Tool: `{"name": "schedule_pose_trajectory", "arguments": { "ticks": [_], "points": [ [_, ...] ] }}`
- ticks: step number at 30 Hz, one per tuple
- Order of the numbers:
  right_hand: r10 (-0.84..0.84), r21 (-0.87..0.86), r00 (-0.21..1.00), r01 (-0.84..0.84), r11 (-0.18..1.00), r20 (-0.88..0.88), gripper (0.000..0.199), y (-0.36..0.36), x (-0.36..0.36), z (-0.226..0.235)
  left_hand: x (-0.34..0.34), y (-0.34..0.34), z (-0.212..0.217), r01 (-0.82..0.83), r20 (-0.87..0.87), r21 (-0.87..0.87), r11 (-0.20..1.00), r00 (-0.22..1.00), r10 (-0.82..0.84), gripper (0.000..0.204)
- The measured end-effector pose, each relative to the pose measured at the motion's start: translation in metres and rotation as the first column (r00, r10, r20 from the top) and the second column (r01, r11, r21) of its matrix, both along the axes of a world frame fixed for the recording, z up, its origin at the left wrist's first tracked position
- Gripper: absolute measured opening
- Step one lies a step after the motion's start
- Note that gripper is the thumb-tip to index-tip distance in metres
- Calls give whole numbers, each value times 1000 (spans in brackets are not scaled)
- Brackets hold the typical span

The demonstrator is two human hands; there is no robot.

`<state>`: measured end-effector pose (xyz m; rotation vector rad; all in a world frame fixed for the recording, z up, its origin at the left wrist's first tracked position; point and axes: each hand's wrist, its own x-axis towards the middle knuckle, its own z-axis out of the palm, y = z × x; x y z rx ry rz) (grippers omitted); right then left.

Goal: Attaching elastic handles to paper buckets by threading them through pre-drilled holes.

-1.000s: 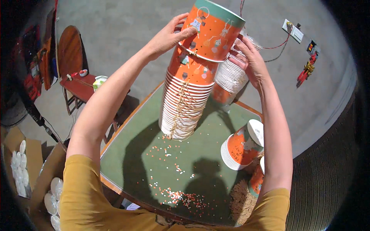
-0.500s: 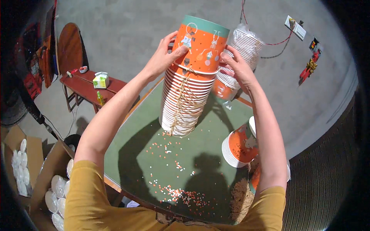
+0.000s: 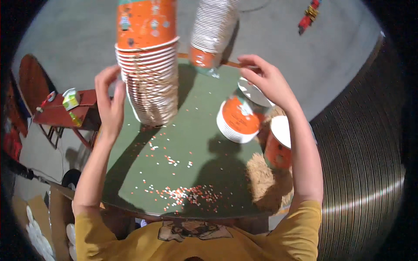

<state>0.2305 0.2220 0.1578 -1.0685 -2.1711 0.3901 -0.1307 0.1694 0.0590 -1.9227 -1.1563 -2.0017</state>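
Note:
Toward the far left of the green table stands a tall stack of upside-down orange paper buckets [image 3: 147, 26] with white rims; thin golden cords hang along its side. My left hand [image 3: 109, 100] is beside the stack, thumb and fingers apart; whether its fingertips touch the stack is unclear. Off to the right, my right hand [image 3: 265, 80] hovers over a short stack of orange paper buckets [image 3: 239, 117], fingers loosely bent with nothing held. Part of this short stack is blurred. Another orange bucket [image 3: 278, 150] stands close to my right forearm, which partly covers it.
Small red and white bits [image 3: 187, 195] are scattered over the green table [image 3: 209, 165]. A bundle of tan cords [image 3: 263, 182] lies at its right edge. Behind is a plastic-wrapped bucket stack [image 3: 213, 30]. A red-brown bench [image 3: 61, 113] and an open carton [image 3: 58, 213] stand left.
Both hands have come off the top of the tall stack. The left lowered along its side; the right moved over to the short stack. The whole view has shifted.

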Motion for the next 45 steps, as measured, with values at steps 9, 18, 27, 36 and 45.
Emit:
{"name": "schedule_pose_trajectory", "arguments": {
  "ticks": [9,18,27,36,45],
  "points": [
    [-512,315,726,406,858,459,27,-124,98,-63,124,-58,-69,430,-138,-628,649,759,-636,19],
    [-299,172,859,248,953,416,12,-197,92,-66,191,-92,-40,420,-388,-465,779,695,-605,46],
    [-279,167,960,273,947,14,29,-223,84,-83,169,-101,-21,316,-661,-297,901,613,-433,25],
    [-195,65,829,189,980,524,18,-244,133,-158,129,-137,-35,52,-768,-261,964,594,-240,34],
    [-205,47,873,206,978,442,19,-242,134,-175,124,-133,-39,106,-699,-334,936,639,-322,36]
  ]
}}
